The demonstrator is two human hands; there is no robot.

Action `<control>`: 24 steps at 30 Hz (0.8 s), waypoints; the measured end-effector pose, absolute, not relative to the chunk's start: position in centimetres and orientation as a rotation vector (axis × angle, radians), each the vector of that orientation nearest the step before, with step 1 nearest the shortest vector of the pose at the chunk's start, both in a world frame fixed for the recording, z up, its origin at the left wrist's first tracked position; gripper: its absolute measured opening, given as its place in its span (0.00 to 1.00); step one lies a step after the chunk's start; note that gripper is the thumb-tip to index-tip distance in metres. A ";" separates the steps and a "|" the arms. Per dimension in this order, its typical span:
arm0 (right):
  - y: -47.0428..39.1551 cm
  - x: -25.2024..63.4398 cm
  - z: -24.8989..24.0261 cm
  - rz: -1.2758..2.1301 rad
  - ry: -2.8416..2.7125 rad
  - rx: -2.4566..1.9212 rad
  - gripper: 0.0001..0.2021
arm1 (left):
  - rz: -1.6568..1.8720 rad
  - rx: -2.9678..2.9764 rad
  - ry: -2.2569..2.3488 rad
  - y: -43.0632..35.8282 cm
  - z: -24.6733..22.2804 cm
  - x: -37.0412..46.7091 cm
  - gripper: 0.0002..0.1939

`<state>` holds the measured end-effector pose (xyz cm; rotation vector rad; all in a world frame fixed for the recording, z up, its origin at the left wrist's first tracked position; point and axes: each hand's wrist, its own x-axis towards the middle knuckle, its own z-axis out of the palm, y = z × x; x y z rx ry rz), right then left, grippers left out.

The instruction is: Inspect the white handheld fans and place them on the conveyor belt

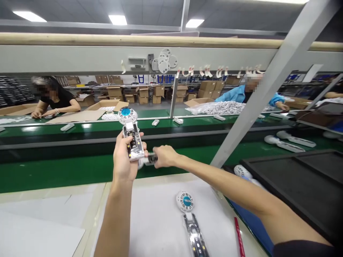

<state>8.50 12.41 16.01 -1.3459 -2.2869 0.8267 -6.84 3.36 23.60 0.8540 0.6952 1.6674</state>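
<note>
My left hand is wrapped round the handle of a small handheld fan, held upright over the green belt. The fan has a white round head with a blue centre and a clear handle showing a dark circuit board. Just to its right, my right hand grips a second fan, blurred and partly hidden behind the first. Below, a third fan with a see-through handle lies on the white worktop sheet. A red pen lies right of it.
Green conveyor belts cross ahead, with white parts on the far one. A slanted grey post rises at right beside a black tray. More fans lie behind the tray. Two people work across the line.
</note>
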 end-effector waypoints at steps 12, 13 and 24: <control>7.5 11.1 22.6 1.293 -1.277 -0.907 0.11 | 1.576 0.917 0.566 1.4 24.7 -7.3 0.20; 6.9 11.4 22.5 1.317 -1.252 -0.892 0.12 | 1.567 0.932 0.580 1.4 24.7 -7.2 0.21; 2.9 14.2 22.7 1.331 -1.282 -0.631 0.34 | 1.478 1.167 0.529 1.0 23.5 -4.1 0.31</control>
